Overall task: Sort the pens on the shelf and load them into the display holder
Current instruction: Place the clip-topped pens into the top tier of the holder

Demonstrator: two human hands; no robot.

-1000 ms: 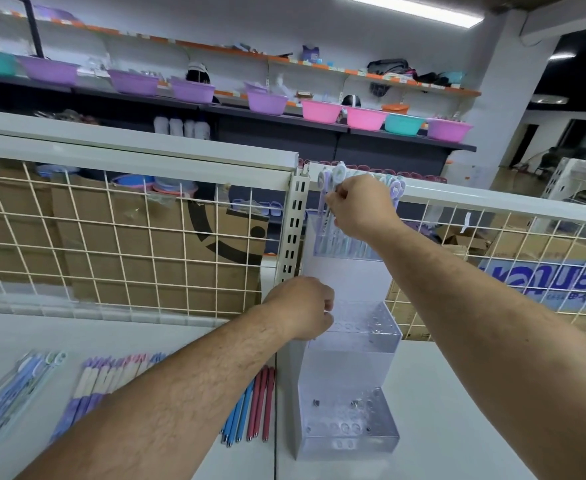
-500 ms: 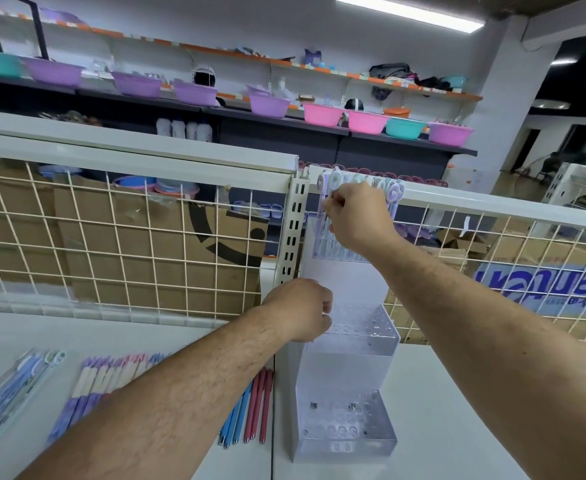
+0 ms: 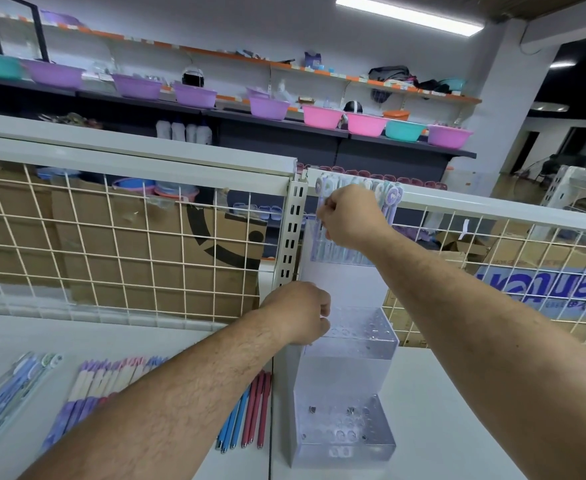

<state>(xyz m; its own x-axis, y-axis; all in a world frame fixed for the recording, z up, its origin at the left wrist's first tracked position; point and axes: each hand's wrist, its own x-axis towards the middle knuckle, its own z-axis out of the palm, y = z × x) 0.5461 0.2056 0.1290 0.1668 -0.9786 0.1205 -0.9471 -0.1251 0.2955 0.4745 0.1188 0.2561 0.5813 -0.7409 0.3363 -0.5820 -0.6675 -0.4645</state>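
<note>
Three tiers of a clear holder (image 3: 350,375) stand on the white shelf (image 3: 457,427), backed against a wire grid (image 3: 111,258). We reach to the top tier, where our right hand (image 3: 352,218) pinches a pen (image 3: 320,199) at the left end of a row of round-capped pens (image 3: 390,199) standing upright. Our left hand (image 3: 296,311) grips the holder's left edge at the middle tier, fingers curled. The two lower tiers show only bare holes. Left of the holder, on the shelf, lie red pens (image 3: 260,410), blue pens (image 3: 234,420) just beside them, a purple-and-pink row (image 3: 97,382) and, farther left, a clear packet (image 3: 4,407). Coloured bowls (image 3: 322,116) line the far wall.
</note>
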